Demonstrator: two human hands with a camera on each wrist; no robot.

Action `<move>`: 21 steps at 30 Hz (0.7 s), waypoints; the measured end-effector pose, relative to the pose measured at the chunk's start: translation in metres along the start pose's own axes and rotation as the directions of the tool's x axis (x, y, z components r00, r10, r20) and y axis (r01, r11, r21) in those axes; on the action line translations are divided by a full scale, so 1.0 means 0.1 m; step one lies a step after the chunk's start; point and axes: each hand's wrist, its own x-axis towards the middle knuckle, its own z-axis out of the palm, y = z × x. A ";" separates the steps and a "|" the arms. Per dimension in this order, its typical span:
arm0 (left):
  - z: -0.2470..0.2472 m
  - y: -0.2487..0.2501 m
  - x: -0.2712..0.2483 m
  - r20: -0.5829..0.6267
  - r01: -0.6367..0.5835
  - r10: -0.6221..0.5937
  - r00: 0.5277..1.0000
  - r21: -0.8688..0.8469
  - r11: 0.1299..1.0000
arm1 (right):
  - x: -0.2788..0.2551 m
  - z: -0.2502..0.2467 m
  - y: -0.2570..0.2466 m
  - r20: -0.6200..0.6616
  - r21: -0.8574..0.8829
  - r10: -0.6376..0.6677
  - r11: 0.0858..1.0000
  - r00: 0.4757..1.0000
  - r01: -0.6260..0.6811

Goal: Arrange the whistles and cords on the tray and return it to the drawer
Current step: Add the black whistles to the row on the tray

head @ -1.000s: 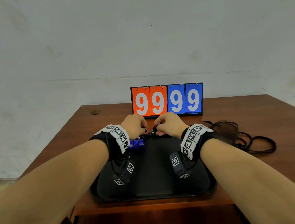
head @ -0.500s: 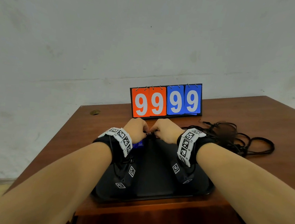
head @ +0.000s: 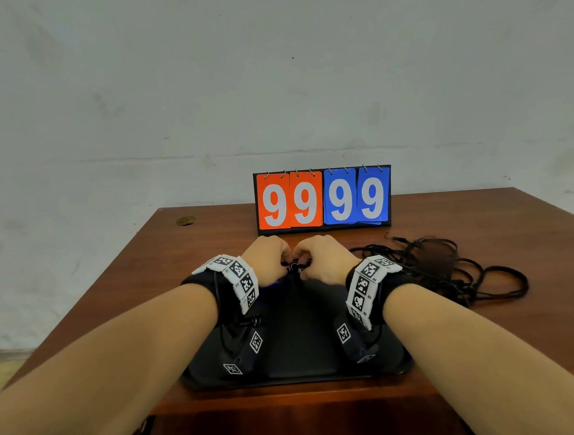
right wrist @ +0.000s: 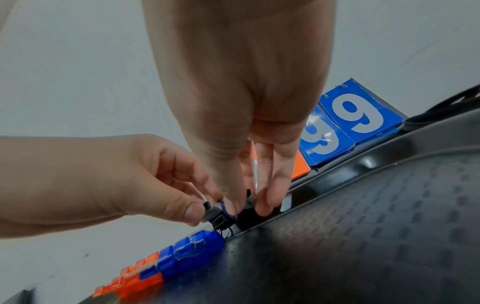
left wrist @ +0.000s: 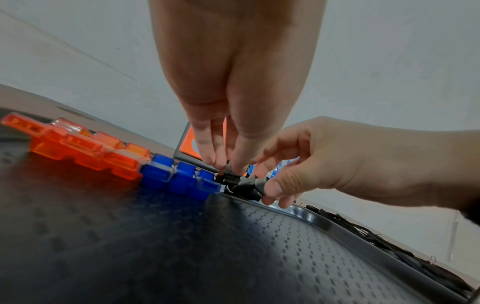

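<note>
A black tray (head: 302, 356) lies on the wooden table. Along its far rim stands a row of orange whistles (left wrist: 78, 148) and then blue whistles (left wrist: 179, 179). At the right end of that row my left hand (head: 283, 263) pinches a black whistle (left wrist: 227, 179) from above. Beside it, my right hand (head: 304, 266) pinches another black whistle (right wrist: 246, 218), and the two pieces touch. In the right wrist view the blue whistles (right wrist: 192, 253) and orange whistles (right wrist: 130, 281) run off to the lower left. A tangle of black cords (head: 446, 267) lies on the table right of the tray.
A flip scoreboard (head: 321, 199) reading 99 99 stands just behind the tray's far edge, close to my knuckles. The table's left edge and front edge are near the tray. A small round mark (head: 185, 221) sits at the far left corner.
Both hands have drawn together at the tray's far rim until their fingertips meet over the black whistles. My left hand now covers most of the blue whistles in the head view.
</note>
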 end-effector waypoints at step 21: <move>0.03 -0.02 0.00 0.095 0.019 -0.025 0.995 0.068 0.998 | 0.06 0.08 -0.10 0.048 -0.016 0.028 1.000 0.998 -0.027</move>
